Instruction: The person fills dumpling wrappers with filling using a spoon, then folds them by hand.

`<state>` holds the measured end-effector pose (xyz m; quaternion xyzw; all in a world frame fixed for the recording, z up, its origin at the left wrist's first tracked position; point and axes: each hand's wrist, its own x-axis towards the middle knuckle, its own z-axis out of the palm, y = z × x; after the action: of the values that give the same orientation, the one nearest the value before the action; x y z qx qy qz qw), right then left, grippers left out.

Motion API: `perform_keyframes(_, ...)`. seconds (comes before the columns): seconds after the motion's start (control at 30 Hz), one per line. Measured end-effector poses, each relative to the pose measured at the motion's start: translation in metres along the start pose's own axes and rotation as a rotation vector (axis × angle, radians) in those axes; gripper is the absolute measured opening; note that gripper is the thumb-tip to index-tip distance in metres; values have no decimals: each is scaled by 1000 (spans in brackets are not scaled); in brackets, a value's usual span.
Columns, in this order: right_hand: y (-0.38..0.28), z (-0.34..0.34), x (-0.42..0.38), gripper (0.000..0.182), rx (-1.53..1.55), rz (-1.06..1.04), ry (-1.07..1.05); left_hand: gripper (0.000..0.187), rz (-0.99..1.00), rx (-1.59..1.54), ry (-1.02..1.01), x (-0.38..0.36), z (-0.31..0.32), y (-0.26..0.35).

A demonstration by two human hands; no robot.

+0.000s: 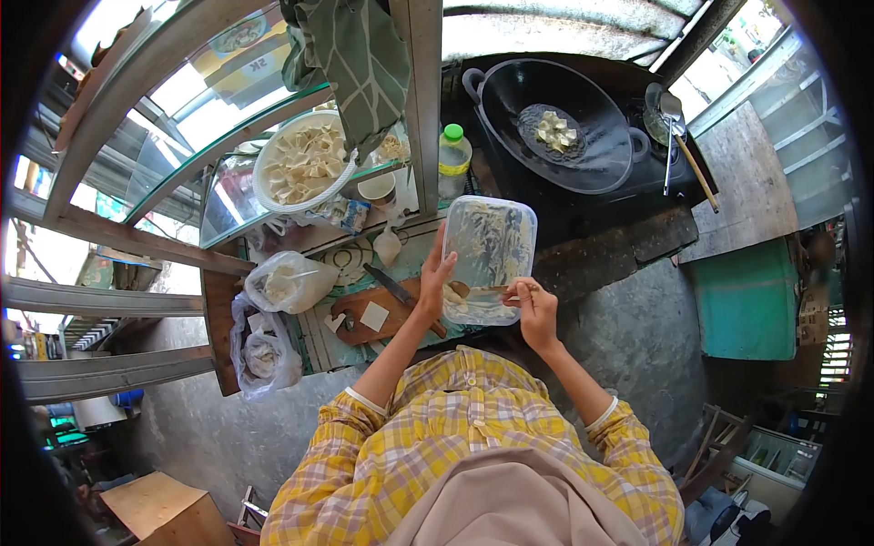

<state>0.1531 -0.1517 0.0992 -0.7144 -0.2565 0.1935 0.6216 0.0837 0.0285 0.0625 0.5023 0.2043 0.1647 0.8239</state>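
Observation:
My left hand [437,280] holds the left edge of a clear plastic container [492,238], tilted in front of me, with pale paste smeared over its inside. My right hand [531,311] grips the handle of a small wooden spoon [460,288], whose bowl lies at the container's lower left beside some paste. Left of the hands, a brown wooden board [360,305] bears a white square wrapper [373,316] and a knife [390,284]. Beyond the container, a big black wok [592,100] holds folded pale pieces [556,133] in bubbling oil.
A white basket [305,198] of folded pieces stands inside the glass case at the left. Plastic bags [289,280] lie below it. A green-capped bottle [453,164] is left of the wok. Long-handled utensils [672,109] rest at its right, near a green box [742,305].

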Motion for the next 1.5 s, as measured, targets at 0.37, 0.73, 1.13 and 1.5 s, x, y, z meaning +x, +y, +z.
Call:
perform_keyframes(0.37,42,-24,-6,24,420,369,110,67,-110,11,33,4,-16,-30)
perform_keyframes(0.73,50,-27,1,25,284,266,194,67,-39,-22,118,5,-46,-79)
perform_keyframes(1.13,39,-7,19,27,-168,21,-28,64,295,413,-84,9,-25,-43)
perform_keyframes(1.5,48,-17,4,25,265,271,139,64,337,389,-26,15,-12,-26)
